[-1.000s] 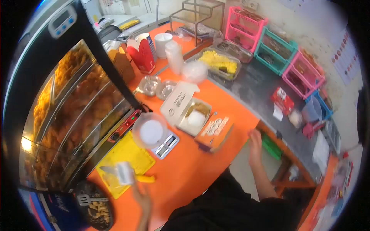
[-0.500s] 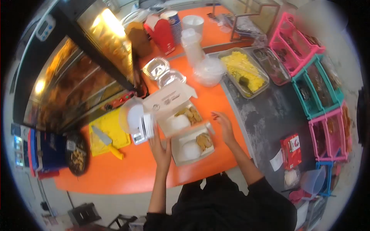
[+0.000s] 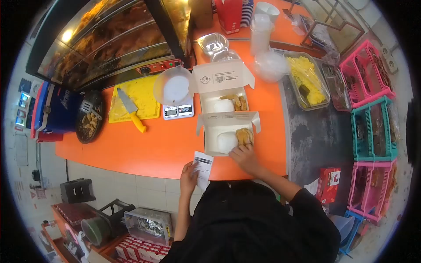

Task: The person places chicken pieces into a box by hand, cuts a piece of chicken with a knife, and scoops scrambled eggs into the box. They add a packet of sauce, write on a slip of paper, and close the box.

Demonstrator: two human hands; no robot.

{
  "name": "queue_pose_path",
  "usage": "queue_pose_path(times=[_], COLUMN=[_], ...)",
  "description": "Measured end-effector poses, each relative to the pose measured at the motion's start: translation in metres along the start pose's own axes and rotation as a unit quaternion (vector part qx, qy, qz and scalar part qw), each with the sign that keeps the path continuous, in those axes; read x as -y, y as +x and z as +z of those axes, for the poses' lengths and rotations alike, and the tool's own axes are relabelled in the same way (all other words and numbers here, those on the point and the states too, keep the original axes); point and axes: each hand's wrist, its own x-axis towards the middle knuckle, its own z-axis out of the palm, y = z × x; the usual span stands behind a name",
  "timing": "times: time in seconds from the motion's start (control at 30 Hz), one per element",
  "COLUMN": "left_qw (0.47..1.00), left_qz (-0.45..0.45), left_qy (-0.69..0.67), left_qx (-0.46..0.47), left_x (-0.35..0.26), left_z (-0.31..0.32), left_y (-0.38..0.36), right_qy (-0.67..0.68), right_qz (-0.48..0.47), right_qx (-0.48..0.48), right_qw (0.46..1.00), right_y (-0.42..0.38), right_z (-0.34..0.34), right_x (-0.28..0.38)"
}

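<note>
A printed paper receipt [image 3: 203, 170] is pinched in my left hand [image 3: 188, 179], just off the table's front edge. My right hand [image 3: 246, 158] has its fingers bent at the front rim of the nearer open cardboard food box [image 3: 211, 135], beside the chicken; the fingertips are partly hidden. In that box lie a mound of white rice [image 3: 227, 142] and a piece of fried chicken [image 3: 244, 136]. Directly behind it stands a second open box [image 3: 223, 74], its lid raised, also with rice [image 3: 221, 106] and chicken pieces [image 3: 237, 102].
Left of the boxes, a digital scale [image 3: 178, 111] carries a plastic bowl [image 3: 173, 85]. A knife [image 3: 131, 109] lies on a yellow cutting board [image 3: 151, 111]. A heated display cabinet [image 3: 109, 44] stands behind. To the right are a tub of yellow food [image 3: 307, 81] and coloured baskets [image 3: 372, 127].
My left hand has brought the receipt from beside the scale down to the table's front edge. My right hand has moved from the boxes' right side to the nearer box's front. The view has shifted.
</note>
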Motion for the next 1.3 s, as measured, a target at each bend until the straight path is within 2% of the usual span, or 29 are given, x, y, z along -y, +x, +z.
queue_pose_path(times=[0.03, 0.07, 0.1, 0.17, 0.23, 0.3, 0.37, 0.43, 0.47, 0.53, 0.57, 0.6, 0.63, 0.7, 0.73, 0.8, 0.83, 0.93, 0.97, 1.0, 1.03, 1.07, 1.1, 1.17, 1.2, 1.27, 1.3], left_qw=[1.0, 0.977, 0.912, 0.931, 0.979, 0.978, 0.965, 0.966, 0.963, 0.96, 0.965, 0.968, 0.968, 0.962, 0.965, 0.967, 0.964, 0.931, 0.92, 0.92, 0.915, 0.905, 0.903, 0.884, 0.882, 0.926, 0.924], left_qz=[-0.003, 0.031, 0.065, 0.058, 0.039, 0.068, 0.121, 0.13, 0.137, 0.145, 0.164, 0.182, 0.185, 0.238, 0.216, 0.158, 0.125, 0.006, -0.02, -0.022, -0.072, -0.123, -0.127, -0.156, -0.163, -0.123, -0.129], left_qy=[0.001, 0.19, 0.369, 0.323, 0.199, 0.192, 0.234, 0.22, 0.233, 0.24, 0.202, 0.163, 0.16, 0.019, -0.022, -0.115, -0.167, -0.306, -0.328, -0.328, -0.305, -0.28, -0.284, -0.271, -0.277, -0.22, -0.223], left_qx=[-0.001, -0.086, -0.167, -0.161, -0.027, 0.037, 0.01, 0.031, 0.014, 0.003, 0.032, 0.058, 0.058, 0.131, 0.146, 0.165, 0.165, 0.199, 0.212, 0.211, 0.253, 0.295, 0.296, 0.347, 0.345, 0.282, 0.283], left_x=[-0.011, -0.031, -0.043, -0.033, -0.032, -0.042, -0.061, -0.065, -0.071, -0.093, -0.105, -0.117, -0.135, -0.175, -0.192, -0.221, -0.233, -0.249, -0.253, -0.247, -0.238, -0.239, -0.238, -0.242, -0.244, -0.251, -0.255], left_z=[0.003, 0.004, 0.007, 0.02, 0.04, 0.058, 0.068, 0.065, 0.059, 0.057, 0.057, 0.061, 0.07, 0.104, 0.128, 0.181, 0.208, 0.277, 0.295, 0.317, 0.341, 0.353, 0.363, 0.374, 0.379, 0.381, 0.381], left_y=[-0.004, -0.007, -0.007, -0.003, 0.004, 0.013, 0.013, 0.009, 0.006, 0.008, 0.01, 0.012, 0.02, 0.044, 0.06, 0.093, 0.113, 0.169, 0.183, 0.198, 0.212, 0.222, 0.23, 0.235, 0.234, 0.231, 0.23], right_qy=[0.026, 0.027, 0.044, 0.051, 0.056, 0.024, -0.017, 0.106, 0.049, -0.174, -0.142, -0.044, -0.058, -0.037, -0.038, -0.045, -0.047, -0.111, -0.109, -0.095, -0.082, -0.106, -0.107, -0.249, -0.329, -0.294, -0.26], right_qz=[0.012, 0.012, 0.042, 0.079, 0.075, 0.079, 0.074, 0.027, 0.016, 0.104, 0.253, 0.313, 0.38, 0.439, 0.437, 0.513, 0.508, 0.48, 0.477, 0.433, 0.388, 0.373, 0.373, 0.269, 0.22, 0.239, 0.261], right_qx=[-0.01, -0.008, -0.016, -0.028, -0.04, -0.016, 0.009, -0.087, -0.074, -0.079, 0.021, -0.198, -0.279, -0.132, -0.13, 0.06, 0.064, 0.199, 0.202, 0.211, 0.22, 0.223, 0.227, 0.171, 0.158, 0.211, 0.255], right_qw=[1.0, 1.0, 0.998, 0.995, 0.995, 0.996, 0.997, 0.99, 0.996, 0.976, 0.957, 0.928, 0.88, 0.888, 0.889, 0.855, 0.858, 0.847, 0.848, 0.871, 0.891, 0.894, 0.893, 0.914, 0.905, 0.901, 0.894], right_y=[0.001, 0.002, 0.003, 0.008, 0.008, 0.003, 0.002, 0.002, -0.004, -0.03, -0.028, -0.02, -0.022, -0.031, -0.027, -0.016, -0.012, -0.004, -0.005, -0.008, -0.013, -0.018, -0.02, -0.025, -0.029, -0.029, -0.029], right_z=[0.001, 0.0, -0.001, -0.003, -0.002, 0.01, -0.001, -0.03, -0.057, -0.068, -0.099, -0.127, -0.132, -0.134, -0.135, -0.128, -0.126, -0.116, -0.118, -0.124, -0.13, -0.135, -0.138, -0.138, -0.134, -0.136, -0.138], right_x=[0.0, 0.001, 0.003, -0.001, 0.0, 0.003, -0.005, -0.006, -0.023, -0.089, -0.129, -0.165, -0.205, -0.268, -0.284, -0.303, -0.309, -0.329, -0.336, -0.344, -0.352, -0.358, -0.365, -0.372, -0.377, -0.376, -0.375])
